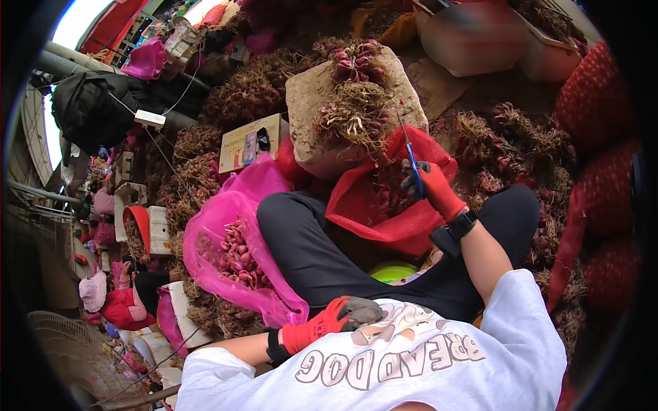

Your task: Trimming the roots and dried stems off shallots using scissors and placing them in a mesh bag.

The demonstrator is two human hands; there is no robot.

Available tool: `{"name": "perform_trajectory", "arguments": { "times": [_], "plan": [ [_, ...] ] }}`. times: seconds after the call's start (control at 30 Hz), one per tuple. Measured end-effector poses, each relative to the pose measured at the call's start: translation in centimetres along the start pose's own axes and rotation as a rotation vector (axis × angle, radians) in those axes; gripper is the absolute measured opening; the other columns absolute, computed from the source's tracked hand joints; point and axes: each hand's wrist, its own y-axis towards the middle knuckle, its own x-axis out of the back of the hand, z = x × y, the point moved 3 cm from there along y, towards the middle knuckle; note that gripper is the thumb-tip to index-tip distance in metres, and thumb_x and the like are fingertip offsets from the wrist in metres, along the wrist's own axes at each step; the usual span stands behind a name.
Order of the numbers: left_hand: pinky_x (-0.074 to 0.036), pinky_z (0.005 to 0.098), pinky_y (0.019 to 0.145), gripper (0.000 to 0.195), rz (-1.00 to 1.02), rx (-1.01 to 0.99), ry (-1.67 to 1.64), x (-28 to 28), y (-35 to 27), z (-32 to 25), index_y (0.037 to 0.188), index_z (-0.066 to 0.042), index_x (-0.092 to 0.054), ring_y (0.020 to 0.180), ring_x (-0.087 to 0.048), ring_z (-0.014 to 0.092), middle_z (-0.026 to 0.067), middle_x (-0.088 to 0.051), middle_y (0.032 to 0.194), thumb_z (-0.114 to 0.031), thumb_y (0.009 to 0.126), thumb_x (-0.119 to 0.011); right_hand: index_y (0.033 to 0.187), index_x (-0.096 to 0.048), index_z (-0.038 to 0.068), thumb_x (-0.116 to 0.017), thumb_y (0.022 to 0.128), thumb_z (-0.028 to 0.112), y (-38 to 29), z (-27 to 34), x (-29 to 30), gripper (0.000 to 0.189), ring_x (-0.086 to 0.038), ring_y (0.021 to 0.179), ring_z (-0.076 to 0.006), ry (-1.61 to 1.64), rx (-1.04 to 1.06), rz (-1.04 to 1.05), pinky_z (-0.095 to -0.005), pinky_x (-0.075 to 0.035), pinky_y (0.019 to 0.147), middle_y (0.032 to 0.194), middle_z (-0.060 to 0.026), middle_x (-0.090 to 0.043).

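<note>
My right hand (429,185), in a red glove with dark-coated fingers, holds blue-handled scissors (413,159). The blades point up and away, near the right edge of a dirt-stained foam block (308,113). On that block lie bunches of shallots (354,115) with dry roots and stalks. Below the scissors, a red mesh bag (354,205) gapes with shallots inside. My left hand (357,313), gloved alike, rests against the front of my white shirt (411,359); what its curled fingers hold, if anything, is hidden. Near it, a pink mesh bag (200,257) contains loose trimmed shallots (244,262).
Heaps of untrimmed shallots (247,92) lie left and right (504,149). Full red mesh sacks (591,103) stand at far right. A carton (231,144) carries small dark objects. A thin cable with a white box (149,118) crosses the left. Another person (123,308) sits near a fan (72,354).
</note>
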Motion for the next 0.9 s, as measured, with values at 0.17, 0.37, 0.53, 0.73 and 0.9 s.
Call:
{"name": "perform_trajectory", "arguments": {
  "times": [0.17, 0.37, 0.53, 0.73, 0.9],
  "plan": [
    [-0.039, 0.0404, 0.09, 0.041, -0.115, -0.033, 0.307, 0.4, 3.6, -1.5, 0.118, -0.003, -0.05, 0.108, -0.05, 0.032, 0.0168, -0.051, 0.118, -0.022, 0.082, -0.05, 0.099, -0.059, 0.009, -0.056, 0.088, 0.032, -0.3, 0.3, 0.3, 0.026, -0.054, 0.044, -0.0102, -0.035, 0.011, -0.021, -0.0228, -0.042, 0.041, 0.066, -0.0055, -0.062],
    [-0.047, 0.0302, 0.081, 0.035, -0.12, 0.441, -0.225, 7.2, 13.6, 5.4, 0.114, 0.001, -0.048, 0.092, -0.057, 0.018, 0.0116, -0.056, 0.105, -0.002, 0.081, -0.058, 0.103, -0.056, 0.008, -0.053, 0.09, 0.028, -0.8, 3.0, 1.4, 0.024, -0.057, 0.058, -0.009, 0.074, 0.088, -0.085, -0.0197, -0.044, 0.047, 0.083, -0.0057, -0.061],
    [-0.047, 0.0246, 0.072, 0.035, -0.443, 0.26, -0.055, 8.3, 19.5, 25.3, 0.117, -0.005, -0.048, 0.083, -0.054, 0.01, 0.0063, -0.057, 0.096, -0.016, 0.085, -0.059, 0.104, -0.055, 0.006, -0.052, 0.09, 0.027, -1.2, 4.5, 1.6, 0.025, -0.058, 0.06, -0.01, 0.107, 0.237, -0.056, -0.0208, -0.044, 0.047, 0.08, -0.0068, -0.06],
    [-0.041, 0.0282, 0.05, 0.028, -0.964, 0.53, -1.15, 7.2, 21.7, 32.3, 0.1, -0.012, -0.059, 0.056, -0.046, 0.01, -0.0034, -0.05, 0.07, -0.037, 0.089, -0.053, 0.102, -0.055, 0.01, -0.054, 0.089, 0.027, -2.0, 4.5, 2.0, 0.022, -0.054, 0.057, -0.0062, 0.036, 0.101, -0.081, -0.0188, -0.041, 0.046, 0.074, -0.0025, -0.059],
    [-0.045, 0.0215, 0.055, 0.025, -0.964, 0.573, -0.981, 9.1, 17.4, 28.4, 0.115, -0.01, -0.053, 0.066, -0.053, 0.008, -0.0035, -0.054, 0.083, -0.016, 0.09, -0.052, 0.101, -0.058, 0.009, -0.056, 0.088, 0.027, -0.2, 2.5, 3.1, 0.022, -0.054, 0.065, -0.0034, -0.067, 0.116, 0.008, -0.0174, -0.039, 0.05, 0.076, -0.0007, -0.06]
  ]
}}
